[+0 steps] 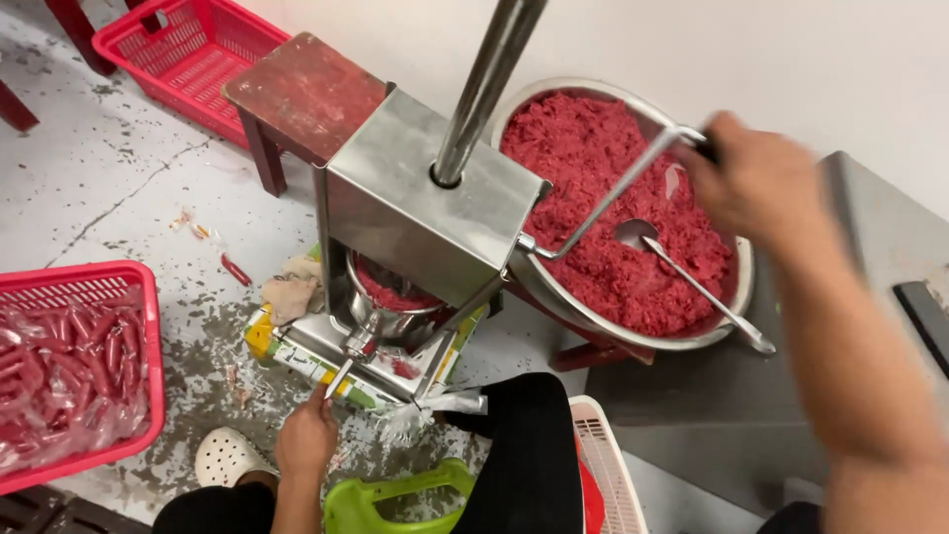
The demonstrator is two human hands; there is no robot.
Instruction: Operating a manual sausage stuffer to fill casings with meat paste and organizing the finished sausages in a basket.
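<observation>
Head view, looking down. Right hand [756, 183] blurred, fingers wrapped around the dark grip of the crank handle [613, 193] on a steel sausage stuffer [430, 208]. Crank arm running down-left to the side of the stuffer's box top, vertical piston rod [489, 84] rising from its middle. Left hand [306, 440] low at the front, fingers gathered at the tip of the filling nozzle [341, 376]; whether pinching something there, cannot tell. Red meat visible in the stuffer cylinder [390, 292]. Just behind the crank, a large steel bowl [727, 307] full of red minced meat [603, 198], long ladle [692, 282] lying in it. Far left, red basket [148, 326] holding plastic-wrapped red sausages [59, 371]. Second red basket [183, 49] at top left beside a small red-brown stool [306, 94]. Grey speckled floor [109, 178] with scraps.
</observation>
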